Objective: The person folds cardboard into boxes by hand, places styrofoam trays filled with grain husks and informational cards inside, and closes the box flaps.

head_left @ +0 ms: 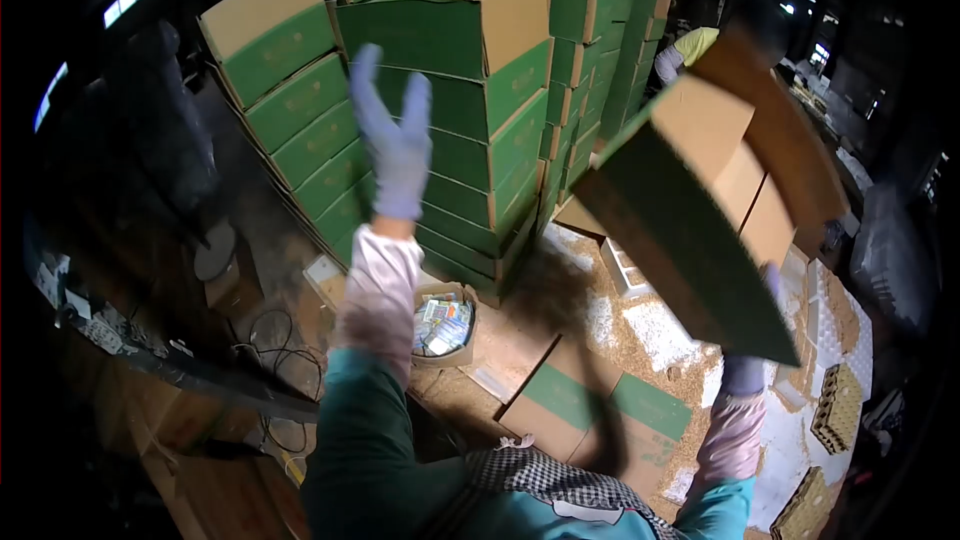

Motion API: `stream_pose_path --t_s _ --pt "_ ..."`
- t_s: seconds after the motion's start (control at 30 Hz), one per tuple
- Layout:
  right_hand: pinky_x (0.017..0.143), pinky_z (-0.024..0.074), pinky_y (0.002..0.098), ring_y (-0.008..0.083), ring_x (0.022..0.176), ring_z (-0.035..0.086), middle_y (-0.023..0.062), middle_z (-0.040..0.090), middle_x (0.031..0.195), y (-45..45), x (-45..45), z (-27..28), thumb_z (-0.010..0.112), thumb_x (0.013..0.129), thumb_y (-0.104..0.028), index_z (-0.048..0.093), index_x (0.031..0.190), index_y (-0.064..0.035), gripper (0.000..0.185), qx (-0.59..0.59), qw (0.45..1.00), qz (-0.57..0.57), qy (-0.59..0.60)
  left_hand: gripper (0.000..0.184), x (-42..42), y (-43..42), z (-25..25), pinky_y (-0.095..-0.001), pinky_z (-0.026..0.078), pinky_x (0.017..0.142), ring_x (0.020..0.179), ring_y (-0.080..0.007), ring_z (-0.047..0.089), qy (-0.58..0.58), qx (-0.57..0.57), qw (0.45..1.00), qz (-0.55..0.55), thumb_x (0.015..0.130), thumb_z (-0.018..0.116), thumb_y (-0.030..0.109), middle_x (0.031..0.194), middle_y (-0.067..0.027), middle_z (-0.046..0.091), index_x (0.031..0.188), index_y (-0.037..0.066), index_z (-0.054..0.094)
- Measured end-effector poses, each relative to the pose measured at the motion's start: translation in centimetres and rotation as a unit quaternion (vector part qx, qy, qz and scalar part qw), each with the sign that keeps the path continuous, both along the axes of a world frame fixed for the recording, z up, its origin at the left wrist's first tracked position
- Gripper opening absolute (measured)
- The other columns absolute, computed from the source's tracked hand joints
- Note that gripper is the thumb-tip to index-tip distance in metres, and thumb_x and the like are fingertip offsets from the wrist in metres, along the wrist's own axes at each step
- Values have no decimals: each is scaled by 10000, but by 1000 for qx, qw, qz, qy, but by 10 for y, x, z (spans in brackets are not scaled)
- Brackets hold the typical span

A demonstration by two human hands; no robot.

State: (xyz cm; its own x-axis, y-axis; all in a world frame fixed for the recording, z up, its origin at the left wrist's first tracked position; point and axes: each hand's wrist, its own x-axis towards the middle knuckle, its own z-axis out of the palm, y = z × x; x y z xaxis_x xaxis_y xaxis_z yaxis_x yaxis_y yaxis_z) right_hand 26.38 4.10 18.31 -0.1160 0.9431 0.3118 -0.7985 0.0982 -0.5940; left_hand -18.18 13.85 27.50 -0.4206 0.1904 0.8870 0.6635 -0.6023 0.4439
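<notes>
My left hand (400,145), in a pale glove, is raised in front of the stacked green and brown cartons (440,100), its fingers spread and nothing in it. On the right, my right hand (745,370) holds a green and brown carton (690,230), tilted, with its open flaps toward the upper right. The carton hides most of that hand's fingers. Below, a flattened green and brown carton (600,410) lies in front of my body.
A round container (445,355) of small packets stands below my left hand. Egg trays (840,410) lie at the right on a white surface with brown shavings. Another person's yellow sleeve (695,45) shows behind the carton. Cables (285,350) lie at the left.
</notes>
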Motion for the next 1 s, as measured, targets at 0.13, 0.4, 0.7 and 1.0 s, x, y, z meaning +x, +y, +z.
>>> stream_pose_path --t_s 0.13,0.4,0.7,1.0 --pt "972 449 376 274 1145 540 136 508 1338 107 -77 120 476 973 -363 436 1358 -41 503 242 839 -311 -376 631 -134 85 33 -308 381 992 1163 -234 490 -152 -116 951 -243 851 703 316 1295 -160 493 1301 -29 428" --pt "957 424 524 366 1086 543 302 523 1166 236 -274 183 322 840 -783 461 1238 34 919 191 730 -290 -589 693 -147 117 11 -290 394 995 1200 -225 481 -89 -139 948 -271 905 656 319 1334 -151 482 1391 -59 337" --pt "704 525 292 197 831 655 141 670 1000 20 -191 50 601 920 -196 663 1077 -14 248 260 826 47 -498 239 -49 -85 -82 -266 469 822 905 -151 611 96 -168 674 -713 908 624 183 954 -102 656 1035 -19 618" --pt "601 496 206 77 716 574 93 554 1274 -148 -102 13 432 941 -67 481 1352 -60 414 550 745 315 -207 318 93 -202 -85 -352 463 632 807 -227 610 257 -152 172 -939 922 521 280 1040 -126 584 1097 16 548"
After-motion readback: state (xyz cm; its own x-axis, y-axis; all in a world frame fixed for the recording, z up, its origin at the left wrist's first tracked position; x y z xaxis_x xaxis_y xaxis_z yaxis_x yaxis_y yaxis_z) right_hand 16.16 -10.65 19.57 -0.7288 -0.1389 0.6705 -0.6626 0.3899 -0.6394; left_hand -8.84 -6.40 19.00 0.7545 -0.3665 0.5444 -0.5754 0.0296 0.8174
